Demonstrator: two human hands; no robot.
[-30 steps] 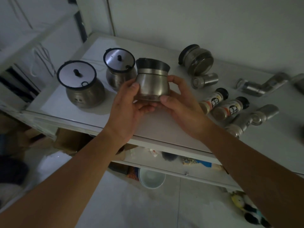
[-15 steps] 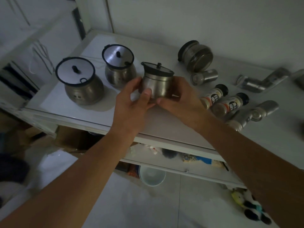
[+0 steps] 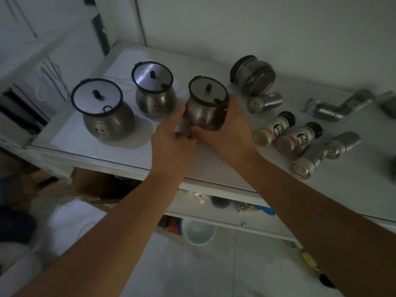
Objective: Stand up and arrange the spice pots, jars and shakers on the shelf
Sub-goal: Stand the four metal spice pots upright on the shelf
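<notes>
Gripping a lidded steel pot from both sides, the left hand and right hand are curling round its belly. It is standing upright on the white shelf, just right of the middle pot and the leftmost pot. A glass jar and several shakers are lying on their sides further right.

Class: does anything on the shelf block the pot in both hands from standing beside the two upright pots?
Nothing visible: besides the left hand gripping it, only bare shelf separates the held pot from the nearest upright pot.
</notes>
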